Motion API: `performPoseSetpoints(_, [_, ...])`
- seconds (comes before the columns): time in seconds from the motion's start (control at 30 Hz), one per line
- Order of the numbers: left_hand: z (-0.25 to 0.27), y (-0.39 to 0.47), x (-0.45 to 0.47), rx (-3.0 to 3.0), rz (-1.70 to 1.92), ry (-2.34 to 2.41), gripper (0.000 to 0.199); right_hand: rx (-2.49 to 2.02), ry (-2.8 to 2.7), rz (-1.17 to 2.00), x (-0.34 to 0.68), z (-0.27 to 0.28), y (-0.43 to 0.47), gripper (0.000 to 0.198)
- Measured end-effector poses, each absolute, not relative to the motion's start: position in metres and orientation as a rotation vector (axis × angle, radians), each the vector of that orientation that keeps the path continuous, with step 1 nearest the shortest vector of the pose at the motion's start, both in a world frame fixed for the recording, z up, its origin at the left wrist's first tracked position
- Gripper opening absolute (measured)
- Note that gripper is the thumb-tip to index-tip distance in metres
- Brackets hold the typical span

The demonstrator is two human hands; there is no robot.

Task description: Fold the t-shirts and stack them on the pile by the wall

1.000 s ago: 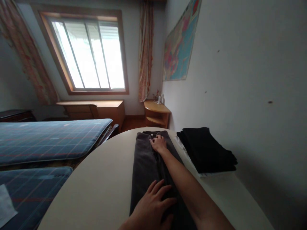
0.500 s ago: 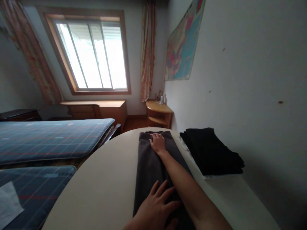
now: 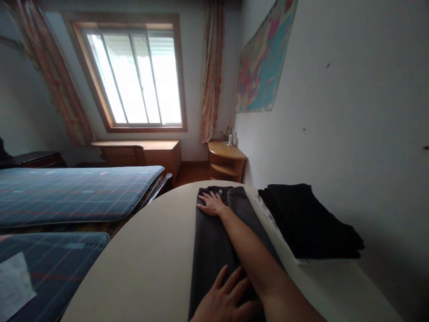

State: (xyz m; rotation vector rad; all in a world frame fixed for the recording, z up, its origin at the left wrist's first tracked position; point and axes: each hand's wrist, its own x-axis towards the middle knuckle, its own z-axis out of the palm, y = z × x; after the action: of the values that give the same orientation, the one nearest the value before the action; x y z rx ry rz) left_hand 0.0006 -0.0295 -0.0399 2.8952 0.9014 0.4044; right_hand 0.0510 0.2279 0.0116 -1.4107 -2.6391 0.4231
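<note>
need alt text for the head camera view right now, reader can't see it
A person's right hand lies spread on the far end of a folded dark grey garment, the left hand over its nearer part. The garment lies on a pale table beside folded black cloth, with plaid mattresses to the left and a bright window beyond.

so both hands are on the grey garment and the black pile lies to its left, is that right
Not quite: the head view shows the black pile to the right of the grey garment. The left hand and right hand are indeed on the garment.
</note>
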Motion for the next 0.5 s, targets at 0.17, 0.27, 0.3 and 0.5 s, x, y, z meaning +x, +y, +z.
performPoseSetpoints(0.17, [-0.040,-0.030,-0.002,2.873,0.418,0.893,0.044,-1.285,-2.629,0.404,0.063,0.020,0.232,0.057])
performPoseSetpoints(0.27, [-0.033,-0.031,-0.005,2.806,0.384,0.854,0.055,-1.253,-2.581,0.336,0.083,0.028,0.221,0.043])
performPoseSetpoints(0.3, [-0.029,-0.032,-0.006,2.783,0.374,0.854,0.057,-1.276,-2.553,0.306,0.092,0.031,0.215,0.040])
performPoseSetpoints(0.5, [0.005,-0.046,-0.003,2.646,0.362,0.911,0.055,-1.611,-2.346,0.166,0.138,0.040,0.177,0.034])
